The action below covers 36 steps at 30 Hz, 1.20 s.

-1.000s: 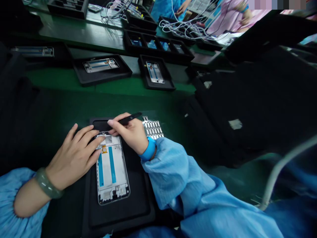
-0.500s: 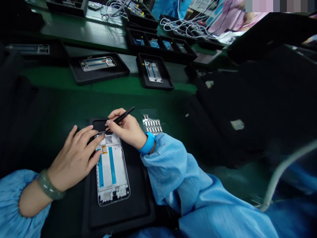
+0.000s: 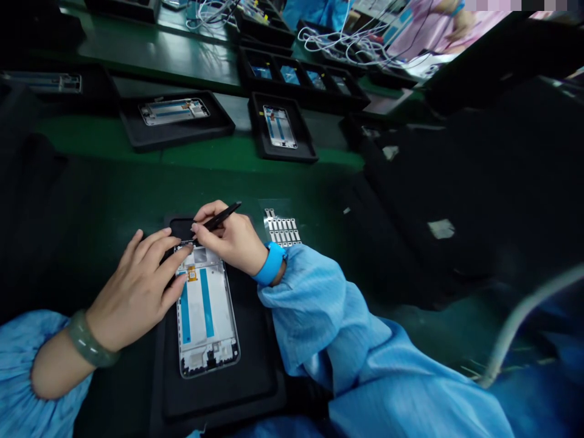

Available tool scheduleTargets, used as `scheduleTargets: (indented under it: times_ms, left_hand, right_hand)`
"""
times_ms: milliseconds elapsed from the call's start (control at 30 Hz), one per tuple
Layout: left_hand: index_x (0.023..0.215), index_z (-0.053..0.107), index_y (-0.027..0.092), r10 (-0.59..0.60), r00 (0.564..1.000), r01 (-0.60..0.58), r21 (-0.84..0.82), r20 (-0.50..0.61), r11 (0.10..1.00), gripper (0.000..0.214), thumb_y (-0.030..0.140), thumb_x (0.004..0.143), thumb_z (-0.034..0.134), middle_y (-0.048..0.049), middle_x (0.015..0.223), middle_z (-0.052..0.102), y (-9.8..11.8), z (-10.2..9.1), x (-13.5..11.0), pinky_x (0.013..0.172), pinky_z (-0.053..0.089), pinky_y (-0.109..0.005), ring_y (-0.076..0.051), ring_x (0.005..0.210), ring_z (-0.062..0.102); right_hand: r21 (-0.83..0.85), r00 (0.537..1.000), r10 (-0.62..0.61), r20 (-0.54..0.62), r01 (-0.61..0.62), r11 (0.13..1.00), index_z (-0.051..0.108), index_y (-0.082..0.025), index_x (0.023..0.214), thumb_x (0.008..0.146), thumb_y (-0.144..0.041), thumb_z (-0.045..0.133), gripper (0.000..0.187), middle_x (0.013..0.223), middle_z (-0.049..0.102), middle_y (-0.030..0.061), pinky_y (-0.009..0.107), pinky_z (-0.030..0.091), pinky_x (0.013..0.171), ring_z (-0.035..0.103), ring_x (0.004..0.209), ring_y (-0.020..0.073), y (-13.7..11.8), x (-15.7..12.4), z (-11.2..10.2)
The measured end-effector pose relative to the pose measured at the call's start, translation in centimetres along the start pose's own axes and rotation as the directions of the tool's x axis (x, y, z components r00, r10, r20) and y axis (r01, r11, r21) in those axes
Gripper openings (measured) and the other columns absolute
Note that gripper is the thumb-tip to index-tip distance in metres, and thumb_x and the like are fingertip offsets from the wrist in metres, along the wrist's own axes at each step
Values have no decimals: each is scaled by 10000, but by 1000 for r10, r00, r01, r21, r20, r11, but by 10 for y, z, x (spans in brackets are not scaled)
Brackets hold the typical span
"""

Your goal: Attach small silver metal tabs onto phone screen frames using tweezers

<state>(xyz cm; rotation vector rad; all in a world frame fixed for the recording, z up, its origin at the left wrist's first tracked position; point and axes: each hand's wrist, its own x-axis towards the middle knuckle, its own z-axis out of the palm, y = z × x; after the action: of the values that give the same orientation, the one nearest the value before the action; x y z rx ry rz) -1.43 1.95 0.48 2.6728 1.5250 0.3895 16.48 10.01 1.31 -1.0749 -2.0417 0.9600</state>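
Observation:
A silver phone frame [image 3: 222, 322] with blue adhesive strips and a small orange flex piece lies in a black foam tray [image 3: 255, 377]. My left hand [image 3: 137, 286] is open over its upper left, fingers spread, index fingertip resting near the top edge. My right hand [image 3: 235, 243] is closed around black tweezers [image 3: 223, 215], held slanted with their lower end at the frame's top edge. The tweezers' tips are partly hidden by my fingers. Beside my right wrist is a clear sheet [image 3: 281, 225] with rows of small silver stickers.
Further back, more phone frames lie in black trays, one at the middle [image 3: 176, 112] and one to its right [image 3: 280, 126]. A divided black box [image 3: 301, 79] stands behind them, near white cables [image 3: 337, 45]. Dark foam stacks [image 3: 456, 182] rise at right. Another person's hand [image 3: 460, 24] shows at top right.
My right hand and the tweezers have shifted slightly left along the frame's top edge. My left hand stays in place. The view has moved a little.

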Motion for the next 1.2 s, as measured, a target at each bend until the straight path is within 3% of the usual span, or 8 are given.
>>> scheduleTargets:
  times_ms: [233, 433, 767, 1200]
  left_hand:
    - [1257, 435, 170, 14, 1000, -14, 19, -11, 1000, 406, 299, 872, 431, -131, 1250, 467, 0, -1, 0, 1044, 291, -541, -288, 1263, 343]
    - [1265, 436, 184, 17, 1000, -17, 4, 5, 1000, 406, 311, 880, 423, -126, 1252, 469, -2, 0, -2, 1051, 277, -547, -279, 1274, 331]
    - [1270, 437, 184, -4, 1000, 5, -22, 22, 1000, 407, 312, 884, 413, -121, 1256, 461, -1, 0, -2, 1057, 274, -541, -277, 1280, 322]
    - [1276, 430, 193, 5, 1000, -4, -17, 17, 1000, 415, 320, 880, 416, -116, 1254, 458, -2, 2, -3, 1058, 287, -524, -279, 1289, 311]
  right_hand:
    - [-126, 975, -210, 69, 217, 968, 543, -165, 864, 830, -217, 491, 80, 838, 627, 14, 222, 462, 706, 604, 758, 111, -3, -1, 1]
    - [34, 999, -48, -21, 48, 998, 549, -167, 860, 822, -276, 545, 116, 755, 609, -14, 196, 466, 640, 601, 689, 92, 2, 0, 0]
    - [45, 1000, -14, -20, 15, 999, 575, -158, 842, 813, -287, 567, 132, 717, 615, -20, 186, 461, 616, 597, 640, 81, 0, 0, 2]
    - [-52, 997, -73, 5, 73, 996, 581, -157, 852, 816, -281, 561, 131, 780, 633, -8, 182, 456, 656, 601, 671, 79, -3, 0, 2]
